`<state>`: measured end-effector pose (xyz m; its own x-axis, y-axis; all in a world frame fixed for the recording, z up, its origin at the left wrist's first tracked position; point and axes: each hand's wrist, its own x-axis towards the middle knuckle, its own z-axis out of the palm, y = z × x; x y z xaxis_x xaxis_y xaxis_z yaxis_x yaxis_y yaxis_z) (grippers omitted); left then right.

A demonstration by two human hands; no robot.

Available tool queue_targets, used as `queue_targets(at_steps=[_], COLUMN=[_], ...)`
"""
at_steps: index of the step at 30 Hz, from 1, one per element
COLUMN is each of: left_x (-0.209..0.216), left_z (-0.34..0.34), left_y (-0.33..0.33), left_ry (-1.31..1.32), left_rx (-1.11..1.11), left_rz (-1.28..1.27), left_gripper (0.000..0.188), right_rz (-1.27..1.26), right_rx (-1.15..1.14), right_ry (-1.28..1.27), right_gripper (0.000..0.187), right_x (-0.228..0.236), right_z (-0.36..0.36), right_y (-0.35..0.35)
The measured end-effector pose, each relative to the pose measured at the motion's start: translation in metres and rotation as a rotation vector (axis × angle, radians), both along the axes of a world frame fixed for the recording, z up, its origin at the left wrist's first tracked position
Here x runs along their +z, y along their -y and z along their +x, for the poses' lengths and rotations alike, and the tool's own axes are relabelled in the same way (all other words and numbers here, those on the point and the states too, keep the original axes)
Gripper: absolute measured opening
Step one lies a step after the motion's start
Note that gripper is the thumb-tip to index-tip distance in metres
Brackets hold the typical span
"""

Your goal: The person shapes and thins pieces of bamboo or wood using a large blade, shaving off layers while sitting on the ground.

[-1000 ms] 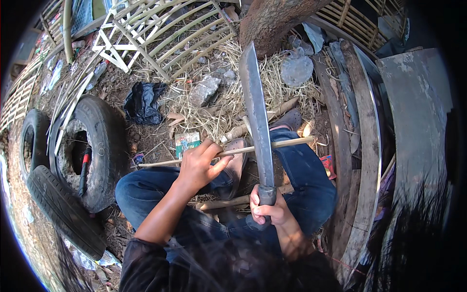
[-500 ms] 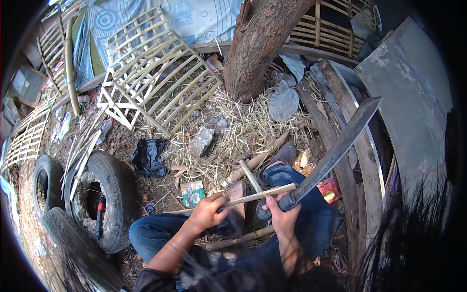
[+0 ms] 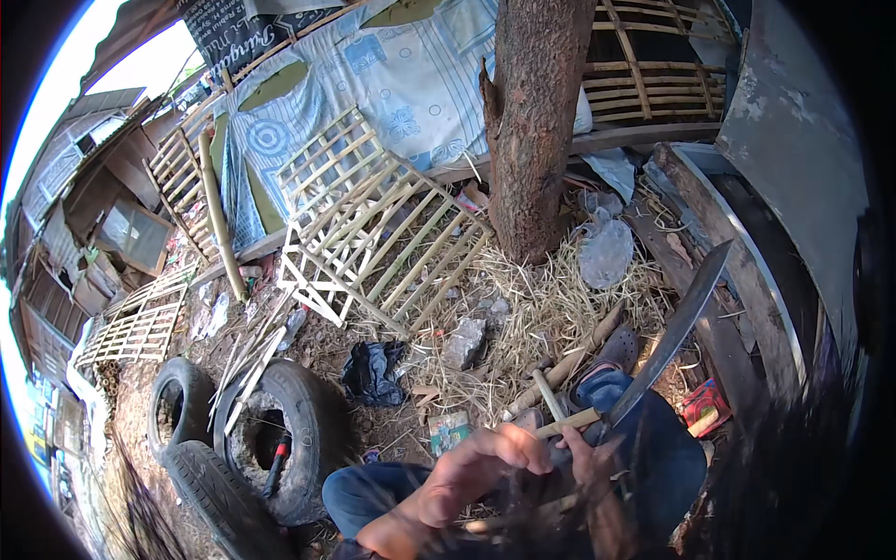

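My right hand (image 3: 590, 459) is closed at the handle end of a machete, partly blurred. The long dark blade (image 3: 674, 327) points up and to the right. A pale bamboo strip (image 3: 571, 423) lies across by the same hand, its end near the base of the blade. My left hand (image 3: 476, 467) is raised closer to me, left of the right hand, its fingers loosely bent and its thumb apart from them. It hides part of the strip, and nothing shows in its grasp. My bent knees in blue jeans (image 3: 378, 490) lie beneath both hands.
A short stick (image 3: 549, 396) and a thicker bamboo pole (image 3: 569, 369) lie among straw shavings (image 3: 523, 322) before me. Slatted bamboo frames (image 3: 392, 233) lean left of a tree trunk (image 3: 532, 140). Old tires (image 3: 322, 448) stand at left; planks (image 3: 737, 280) lie at right.
My left hand has come off the bamboo strip and risen toward me and rightward. The view has tilted up and turned left, so the scene sits lower and farther right.
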<state>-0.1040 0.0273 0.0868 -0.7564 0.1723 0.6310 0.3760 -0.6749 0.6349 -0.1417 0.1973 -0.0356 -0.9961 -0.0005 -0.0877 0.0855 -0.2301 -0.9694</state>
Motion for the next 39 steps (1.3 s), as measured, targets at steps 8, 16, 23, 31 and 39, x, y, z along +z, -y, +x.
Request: queue_targets(at_steps=[8,16,23,31,39], left_x=[0.113,0.082,0.006,-0.146,-0.143], left_z=[-0.023,-0.037,-0.056,0.038,-0.01], left_y=[-0.078,-0.143,-0.074,-0.009,-0.077], left_ry=[-0.217,-0.204,0.074,1.041,1.15], left_rx=[-0.538,-0.546,0.221,-0.504,0.192], left_rz=[0.267,0.062,-0.812,-0.385,0.26], left_gripper=[0.065,0.05,0.024,0.049,0.046], right_rz=[-0.181,-0.207,-0.084,-0.381,-0.47], right_rx=[-0.073,-0.215,-0.297,-0.383,-0.298], right_ry=[0.058,0.099,0.12,0.059,0.039], right_gripper=[0.048,0.033,0.027,0.013,0.013], right_x=[-0.022,-0.001,-0.03,0.008,0.006], right_z=[0.002,-0.002,-0.015,-0.013,-0.003], right_y=[-0.006,-0.006,-0.036,-0.026,-0.019])
